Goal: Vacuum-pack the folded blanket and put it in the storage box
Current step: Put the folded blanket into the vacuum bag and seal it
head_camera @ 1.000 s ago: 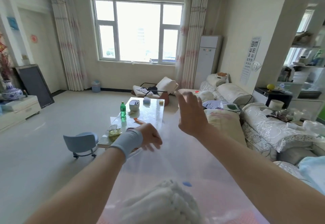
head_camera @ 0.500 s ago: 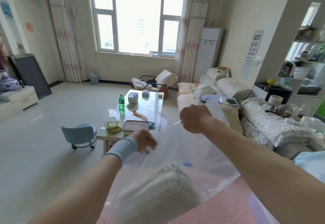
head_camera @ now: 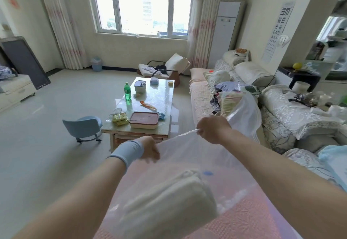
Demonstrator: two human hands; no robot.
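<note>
Foremost, one folded blanket (head_camera: 169, 201): cream-white, fluffy pile, folded into a thick block with its stacked layers showing at the far end. Location: inside a clear vacuum bag (head_camera: 187, 156), in the bag's near part, the whole lying on a pink textured cover (head_camera: 244, 220) directly below the camera and between the two forearms. A small blue spot (head_camera: 207, 173) sits on the bag's film just beyond the blanket. Left hand (head_camera: 150, 149): fingers curled, gripping the left side of the bag's open edge; slightly blurred; pale blue wristband (head_camera: 127, 152) on the wrist. Right hand (head_camera: 212, 129): fingers closed in a pinch on the right side of the same edge, held higher and farther out than the left. The edge runs taut between the two hands; loose film bunches behind the right hand. Both hands are beyond the blanket and apart from it, touching only the bag. Surroundings: a glossy desk (head_camera: 163, 96) ahead, bearing a green bottle (head_camera: 127, 91) and, at its near end, a pink-lidded container (head_camera: 144, 120); a small blue chair (head_camera: 84, 128) left of the desk; a sofa (head_camera: 281, 107) with pale covers and cushions on the right; a window (head_camera: 146, 7) in the far wall; an eye chart (head_camera: 279, 26) on the right wall.
</note>
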